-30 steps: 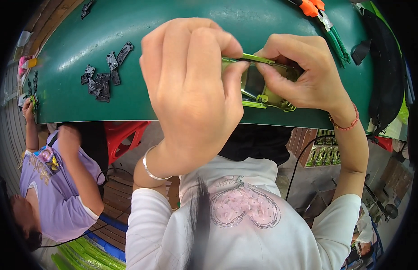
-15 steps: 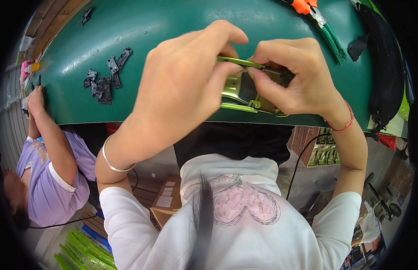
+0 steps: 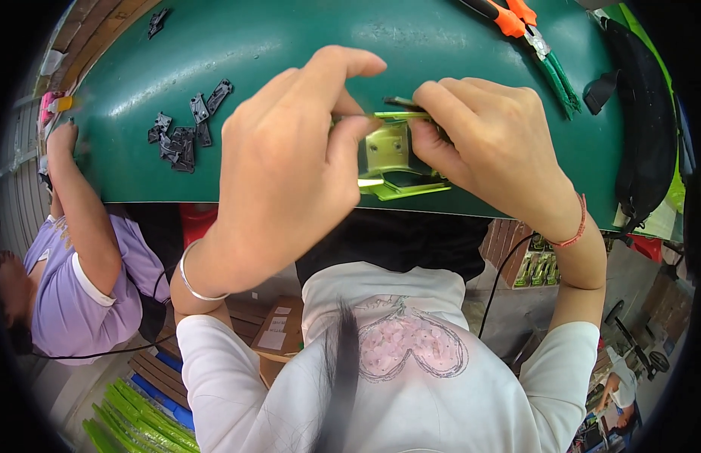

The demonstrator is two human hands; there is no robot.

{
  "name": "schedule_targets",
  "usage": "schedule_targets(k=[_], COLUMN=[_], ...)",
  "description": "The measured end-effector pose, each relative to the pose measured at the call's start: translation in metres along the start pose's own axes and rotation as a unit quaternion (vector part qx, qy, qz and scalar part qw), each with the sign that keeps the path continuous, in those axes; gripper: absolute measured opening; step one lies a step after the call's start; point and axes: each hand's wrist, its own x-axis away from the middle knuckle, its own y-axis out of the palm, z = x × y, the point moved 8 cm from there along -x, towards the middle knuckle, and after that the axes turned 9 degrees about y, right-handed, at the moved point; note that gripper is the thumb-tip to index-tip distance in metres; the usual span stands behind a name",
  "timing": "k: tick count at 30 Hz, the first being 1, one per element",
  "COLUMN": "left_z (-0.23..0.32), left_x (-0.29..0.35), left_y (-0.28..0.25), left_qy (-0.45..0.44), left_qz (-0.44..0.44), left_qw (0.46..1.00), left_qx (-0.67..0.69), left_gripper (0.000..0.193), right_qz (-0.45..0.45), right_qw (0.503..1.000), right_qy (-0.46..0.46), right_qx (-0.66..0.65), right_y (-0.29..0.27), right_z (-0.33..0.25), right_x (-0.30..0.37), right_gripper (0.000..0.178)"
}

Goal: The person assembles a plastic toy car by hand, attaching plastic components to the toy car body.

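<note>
A shiny yellow-green metal frame (image 3: 388, 151) with bent sides is between my two hands, just over the near edge of the table. My left hand (image 3: 290, 162) holds its left end, thumb on the upper rail and index finger reaching past it. My right hand (image 3: 486, 143) is closed around the right end, its fingers curled and the thumb inside the frame. A thin dark piece (image 3: 399, 102) juts out at the right index fingertip, above the rail; I cannot tell whether it is loose or attached. My palms hide both ends of the frame.
Several black plastic parts (image 3: 181, 147) lie on the green table (image 3: 290, 38) at left. Orange-handled pliers (image 3: 528, 30) lie at the far right, beside a black pouch (image 3: 645, 113). A co-worker in a purple shirt (image 3: 86, 287) sits at left. A cardboard box (image 3: 279, 328) stands below.
Both hands have shifted slightly to the left and the frame has tilted. My right fingers have moved from pinching the upper rail to curling round the right end, and the dark piece has come into sight.
</note>
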Motion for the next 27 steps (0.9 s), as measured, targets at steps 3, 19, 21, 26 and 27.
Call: schedule_targets(k=[3, 19, 21, 26, 27], left_z=[0.017, 0.009, -0.002, -0.007, -0.007], left_x=[0.007, 0.002, -0.001, 0.0, -0.001], left_y=[-0.006, 0.006, 0.015, 0.016, 0.016], left_qy=[-0.022, 0.087, -0.011, -0.152, -0.15], left_qz=[-0.011, -0.016, -0.07, -0.037, -0.036], left_qw=[1.0, 0.986, 0.967, 0.859, 0.859], left_qx=[0.009, 0.14, 0.244, 0.487, 0.488], left_gripper=[0.032, 0.012, 0.012, 0.034, 0.034], right_qz=[0.013, -0.161, -0.197, -0.312, -0.358], right_qw=[0.999, 0.895, 0.849, 0.591, 0.482], right_qy=[0.028, 0.036, 0.079, 0.204, 0.247], right_qx=[-0.027, -0.415, -0.484, -0.715, -0.76], right_y=[-0.004, 0.012, 0.019, 0.03, 0.037], right_z=[0.002, -0.004, 0.001, 0.012, 0.008], right_x=[-0.003, 0.012, 0.013, 0.02, 0.025], right_gripper=[0.017, 0.016, 0.013, 0.028, 0.04])
